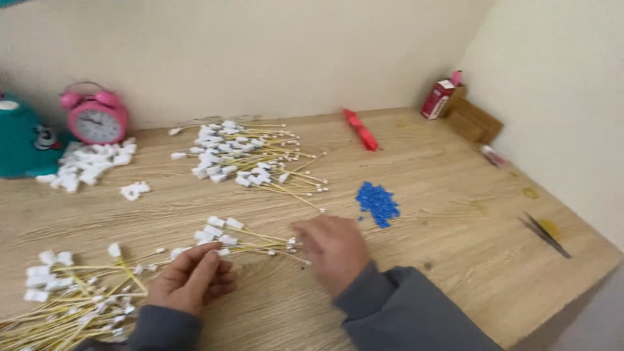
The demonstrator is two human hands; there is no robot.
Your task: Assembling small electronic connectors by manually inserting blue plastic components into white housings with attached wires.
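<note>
Both hands rest low on the wooden table [422, 195], grey sleeves visible. The left hand [192, 279] is loosely curled, fingertips touching a small bundle of yellow wires with white plugs [240, 240] lying between the two hands; whether it actually pinches a wire cannot be told. The right hand [331, 247] lies palm down, fingers partly bent, at the other end of the same bundle; grip not discernible. A larger heap of like wires [65, 302] lies just left of the left hand. A further wire pile [244, 156] sits farther back. Blue beads [377, 203] lie near the right hand. A pink alarm clock [97, 117], loose white plugs [91, 162], red pen [361, 130] and tweezers [545, 235] stand well apart.
</note>
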